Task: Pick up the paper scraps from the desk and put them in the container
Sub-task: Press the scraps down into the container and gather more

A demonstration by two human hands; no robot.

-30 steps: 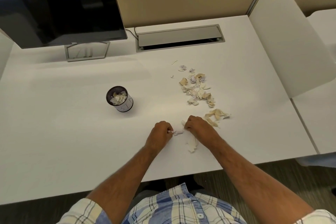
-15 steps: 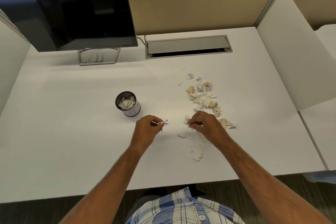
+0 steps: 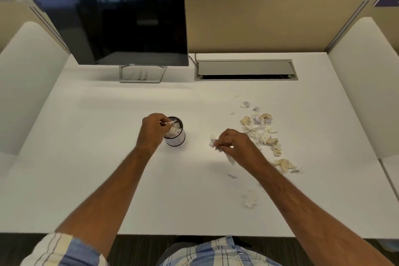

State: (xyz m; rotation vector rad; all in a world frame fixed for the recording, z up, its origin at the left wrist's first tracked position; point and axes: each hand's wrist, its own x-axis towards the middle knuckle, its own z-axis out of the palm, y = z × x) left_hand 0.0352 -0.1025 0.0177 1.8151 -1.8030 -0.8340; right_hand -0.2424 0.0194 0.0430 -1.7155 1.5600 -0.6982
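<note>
Scraps [image 3: 262,130] lie heaped on the desk [image 3: 108,179] just right of the right hand [image 3: 234,143], which pinches several pieces. Left hand [image 3: 152,130] pinches one scrap over the cup [image 3: 176,136], already part-filled with paper.

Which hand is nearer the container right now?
Left. The left hand holds a scrap over the container; the right hand holds scraps off to its right, apart.

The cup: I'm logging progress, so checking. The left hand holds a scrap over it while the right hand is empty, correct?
Not quite. The head view shows the right hand gripping white scraps too. The left hand does hold a scrap over the cup.
</note>
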